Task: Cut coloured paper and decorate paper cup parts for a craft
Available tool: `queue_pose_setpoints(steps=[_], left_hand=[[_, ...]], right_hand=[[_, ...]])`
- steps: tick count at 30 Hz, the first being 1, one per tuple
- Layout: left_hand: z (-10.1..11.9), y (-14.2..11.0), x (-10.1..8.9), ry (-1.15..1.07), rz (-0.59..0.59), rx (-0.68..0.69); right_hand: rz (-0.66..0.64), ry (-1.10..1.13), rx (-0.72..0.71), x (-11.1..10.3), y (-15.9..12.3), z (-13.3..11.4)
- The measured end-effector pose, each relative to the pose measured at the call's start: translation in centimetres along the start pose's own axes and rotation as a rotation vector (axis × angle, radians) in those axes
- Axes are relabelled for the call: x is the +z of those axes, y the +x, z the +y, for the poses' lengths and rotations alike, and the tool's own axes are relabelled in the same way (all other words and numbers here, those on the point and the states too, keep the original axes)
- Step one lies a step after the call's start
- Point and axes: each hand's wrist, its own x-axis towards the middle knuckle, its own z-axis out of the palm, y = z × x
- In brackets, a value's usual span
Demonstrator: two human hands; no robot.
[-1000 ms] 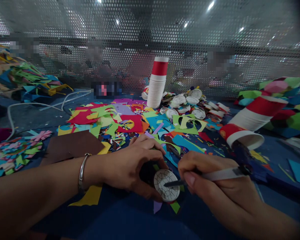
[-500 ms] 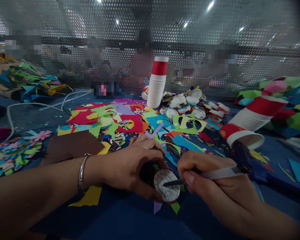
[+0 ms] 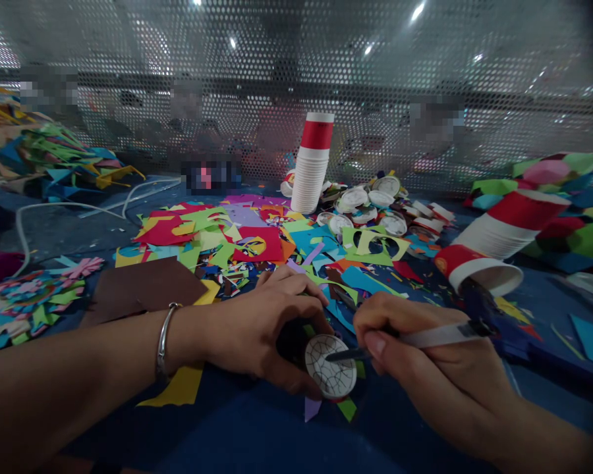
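One left hand [image 3: 257, 329]: grip curls round one line-patterned white disc [image 3: 333, 378] from ten o'clock. The disc sits over the bench [image 3: 227, 434], between the hands; presumably paper, so light, stiff at the rim, easily dented mid-face; best taken by the edge. One right hand [image 3: 420, 362]: grip pinches one marker [image 3: 437, 336], tip at the disc's face from three o'clock. Outward: cup stack [image 3: 308, 178] at twelve o'clock, tipped stack [image 3: 514, 224] at two.
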Motion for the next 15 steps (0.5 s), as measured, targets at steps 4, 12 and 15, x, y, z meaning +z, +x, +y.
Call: queue_pose_setpoints(steps=[4, 12, 15], left_hand=[[0.03, -0.05, 0.01, 0.0, 0.011, 0.005], [0.44, -0.19, -0.17, 0.008, 0.026, -0.004], [0.53, -0.16, -0.22, 0.007, 0.034, -0.001]], right_hand=[[0.004, -0.024, -0.031, -0.1, -0.07, 0.03], [0.002, -0.047, -0.04, -0.15, 0.26, -0.39], [-0.005, -0.044, -0.046, -0.12, 0.28, -0.59]])
